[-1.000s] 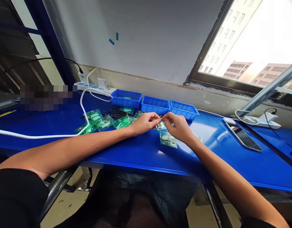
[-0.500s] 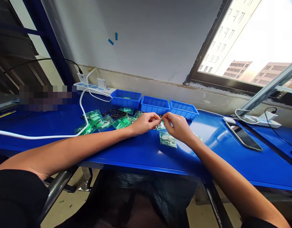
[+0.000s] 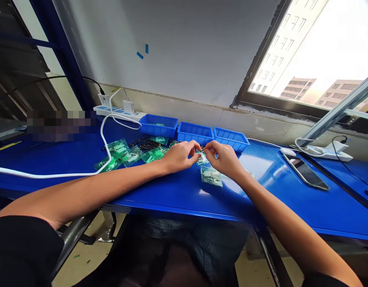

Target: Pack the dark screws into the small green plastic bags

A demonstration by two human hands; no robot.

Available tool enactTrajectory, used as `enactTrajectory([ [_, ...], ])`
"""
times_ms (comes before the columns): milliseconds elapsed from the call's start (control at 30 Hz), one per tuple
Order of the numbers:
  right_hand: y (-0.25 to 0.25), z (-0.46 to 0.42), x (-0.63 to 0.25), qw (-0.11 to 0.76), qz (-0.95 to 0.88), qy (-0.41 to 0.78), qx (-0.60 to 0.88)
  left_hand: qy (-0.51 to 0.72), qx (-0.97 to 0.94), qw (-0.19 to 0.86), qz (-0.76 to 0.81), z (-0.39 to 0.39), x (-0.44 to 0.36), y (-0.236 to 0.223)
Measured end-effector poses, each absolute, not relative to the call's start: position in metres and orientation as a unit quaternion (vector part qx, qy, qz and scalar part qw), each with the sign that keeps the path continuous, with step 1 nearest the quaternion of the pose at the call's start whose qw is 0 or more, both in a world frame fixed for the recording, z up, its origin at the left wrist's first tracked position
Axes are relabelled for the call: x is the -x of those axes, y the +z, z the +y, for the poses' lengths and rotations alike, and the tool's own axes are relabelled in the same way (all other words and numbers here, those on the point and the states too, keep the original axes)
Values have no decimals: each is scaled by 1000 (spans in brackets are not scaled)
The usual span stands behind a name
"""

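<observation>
My left hand (image 3: 181, 157) hovers low over the bench, its thumb spread away from the curled index finger, with nothing visible between them. Close beside it, my right hand (image 3: 223, 158) has thumb and fingertips pinched together; whatever is in that pinch is too small to name. Between the two hands lies a small clear green-marked bag (image 3: 202, 159) with pale pieces inside, partly covered by my fingers. Tiny dark and brassy bits show just behind the fingertips. Nearer the front edge lies another such bag (image 3: 210, 176), beside my right wrist.
Several green-marked bags (image 3: 116, 148) and a heap of dark, thin parts (image 3: 143, 143) lie left of my hands. Behind stand three blue bins (image 3: 196, 133). A white cable (image 3: 52, 175) crosses the left side. A phone (image 3: 306, 171) lies at right, near a power strip (image 3: 330, 152).
My left thumb has moved down and away from the index finger, widening the gap between them. The right hand keeps its pinch in nearly the same place. The bags have not moved.
</observation>
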State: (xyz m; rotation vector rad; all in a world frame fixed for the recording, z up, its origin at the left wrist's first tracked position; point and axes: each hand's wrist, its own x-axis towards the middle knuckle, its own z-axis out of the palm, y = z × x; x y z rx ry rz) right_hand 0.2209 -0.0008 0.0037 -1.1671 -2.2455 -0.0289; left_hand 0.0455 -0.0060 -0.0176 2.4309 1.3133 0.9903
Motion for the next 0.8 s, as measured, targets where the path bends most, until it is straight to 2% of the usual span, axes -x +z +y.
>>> enactTrajectory([
  [233, 18, 31, -263, 356, -729, -85, 579, 252, -865, 59, 429, -5, -46, -19],
  [400, 22, 43, -288, 356, -676, -105, 637, 185, -885, 65, 422, -7, -46, -17],
  [800, 25, 43, -295, 325, -648, -102, 681, 240, -861, 83, 441, -9, -47, -15],
])
